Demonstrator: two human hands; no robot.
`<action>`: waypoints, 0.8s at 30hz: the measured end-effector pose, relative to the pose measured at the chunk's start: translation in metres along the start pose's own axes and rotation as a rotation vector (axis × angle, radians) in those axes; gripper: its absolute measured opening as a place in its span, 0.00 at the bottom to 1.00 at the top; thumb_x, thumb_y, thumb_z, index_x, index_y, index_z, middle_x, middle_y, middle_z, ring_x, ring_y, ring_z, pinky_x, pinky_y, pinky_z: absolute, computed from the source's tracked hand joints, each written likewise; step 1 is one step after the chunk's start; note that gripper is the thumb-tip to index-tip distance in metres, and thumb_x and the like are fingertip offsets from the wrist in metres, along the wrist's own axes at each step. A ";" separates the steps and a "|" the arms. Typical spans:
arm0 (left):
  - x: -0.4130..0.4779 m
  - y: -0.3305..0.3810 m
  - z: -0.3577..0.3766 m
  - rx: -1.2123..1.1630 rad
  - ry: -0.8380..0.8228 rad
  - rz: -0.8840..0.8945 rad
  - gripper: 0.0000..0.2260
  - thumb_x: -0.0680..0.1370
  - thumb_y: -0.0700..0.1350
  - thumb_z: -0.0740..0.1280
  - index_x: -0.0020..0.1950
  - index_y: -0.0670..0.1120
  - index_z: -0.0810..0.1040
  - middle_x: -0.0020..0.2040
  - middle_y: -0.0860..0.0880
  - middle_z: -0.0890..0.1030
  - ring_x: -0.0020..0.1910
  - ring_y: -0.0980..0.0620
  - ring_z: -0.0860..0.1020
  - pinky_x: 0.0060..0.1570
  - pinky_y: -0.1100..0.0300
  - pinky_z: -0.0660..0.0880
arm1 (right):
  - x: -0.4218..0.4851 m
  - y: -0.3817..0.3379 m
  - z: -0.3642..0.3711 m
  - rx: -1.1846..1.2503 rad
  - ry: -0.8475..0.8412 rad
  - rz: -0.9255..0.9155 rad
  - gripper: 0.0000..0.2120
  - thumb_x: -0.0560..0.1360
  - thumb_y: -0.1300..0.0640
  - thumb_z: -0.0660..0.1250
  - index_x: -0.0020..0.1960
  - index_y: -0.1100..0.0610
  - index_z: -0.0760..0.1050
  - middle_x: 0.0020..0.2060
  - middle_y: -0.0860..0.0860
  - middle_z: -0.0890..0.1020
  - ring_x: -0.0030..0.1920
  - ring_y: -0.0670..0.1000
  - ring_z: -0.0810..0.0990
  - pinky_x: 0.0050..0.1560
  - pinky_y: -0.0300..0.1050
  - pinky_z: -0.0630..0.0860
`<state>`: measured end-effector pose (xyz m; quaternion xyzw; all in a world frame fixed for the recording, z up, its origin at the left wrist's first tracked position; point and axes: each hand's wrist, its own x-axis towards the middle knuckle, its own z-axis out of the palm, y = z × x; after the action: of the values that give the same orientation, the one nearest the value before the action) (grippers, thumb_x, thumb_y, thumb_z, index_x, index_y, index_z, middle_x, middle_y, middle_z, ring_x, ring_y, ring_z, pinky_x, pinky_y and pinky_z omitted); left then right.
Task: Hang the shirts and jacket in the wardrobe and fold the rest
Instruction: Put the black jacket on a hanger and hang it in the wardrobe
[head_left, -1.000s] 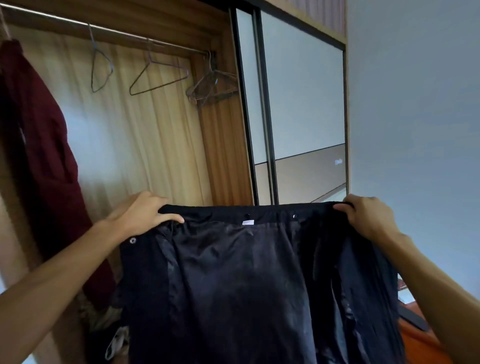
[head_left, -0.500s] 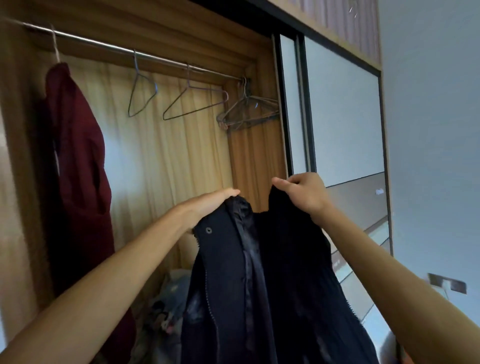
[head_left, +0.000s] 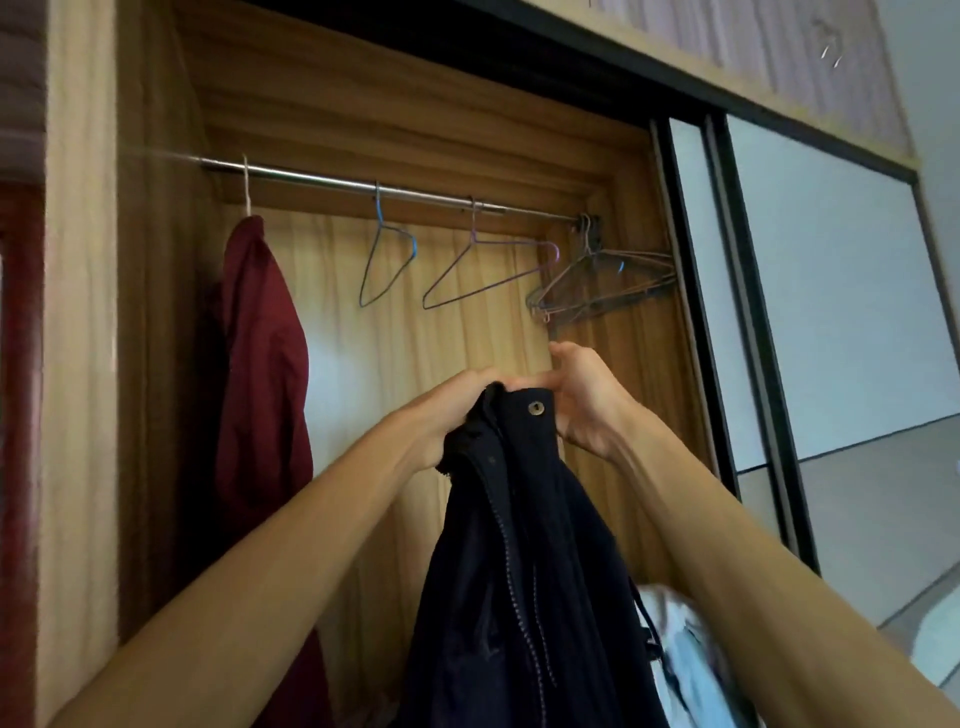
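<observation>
A dark navy jacket (head_left: 519, 571) with a zip and metal snaps hangs folded from both hands in front of the open wardrobe. My left hand (head_left: 447, 410) grips its collar from the left. My right hand (head_left: 582, 395) pinches the same collar edge from the right, and the two hands touch. Above them runs a metal rail (head_left: 363, 186). A blue wire hanger (head_left: 387, 260) and a purple wire hanger (head_left: 483, 270) hang bare on it. A dark red shirt (head_left: 260, 364) hangs at the rail's left end.
A bunch of several wire hangers (head_left: 602, 283) is pushed against the rail's right end. A sliding door with black frames (head_left: 727, 312) stands to the right. Light clothes (head_left: 680, 654) lie low at the right. The wardrobe's wooden side panel (head_left: 145, 364) is at the left.
The jacket was held spread wide by its top edge. My hands have come together, folding it in half, and have risen towards the rail. The view has tilted up.
</observation>
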<state>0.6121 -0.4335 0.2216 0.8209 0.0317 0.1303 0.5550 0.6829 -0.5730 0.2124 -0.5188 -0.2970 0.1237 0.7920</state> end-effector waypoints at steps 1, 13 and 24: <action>0.007 -0.003 -0.008 -0.040 0.027 0.021 0.12 0.76 0.52 0.66 0.49 0.44 0.81 0.44 0.43 0.83 0.44 0.46 0.79 0.48 0.54 0.74 | 0.007 0.001 -0.002 0.049 -0.072 0.013 0.32 0.84 0.48 0.46 0.57 0.76 0.75 0.49 0.66 0.84 0.49 0.61 0.84 0.48 0.50 0.83; 0.061 0.000 -0.088 -0.185 0.475 0.139 0.08 0.80 0.42 0.62 0.46 0.40 0.79 0.35 0.44 0.81 0.34 0.47 0.79 0.35 0.57 0.75 | 0.133 0.013 0.076 0.305 -0.167 -0.171 0.13 0.83 0.60 0.57 0.52 0.67 0.76 0.39 0.59 0.84 0.35 0.51 0.86 0.35 0.39 0.81; 0.083 0.024 -0.129 -0.184 0.513 0.254 0.10 0.81 0.42 0.61 0.41 0.44 0.78 0.27 0.49 0.78 0.21 0.53 0.76 0.24 0.66 0.70 | 0.224 -0.043 0.117 0.052 -0.371 -0.267 0.34 0.80 0.36 0.57 0.80 0.47 0.51 0.53 0.64 0.81 0.49 0.57 0.85 0.48 0.47 0.84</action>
<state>0.6580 -0.3098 0.3038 0.7049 0.0561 0.4043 0.5800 0.7857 -0.3912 0.3612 -0.4229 -0.5002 0.1185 0.7463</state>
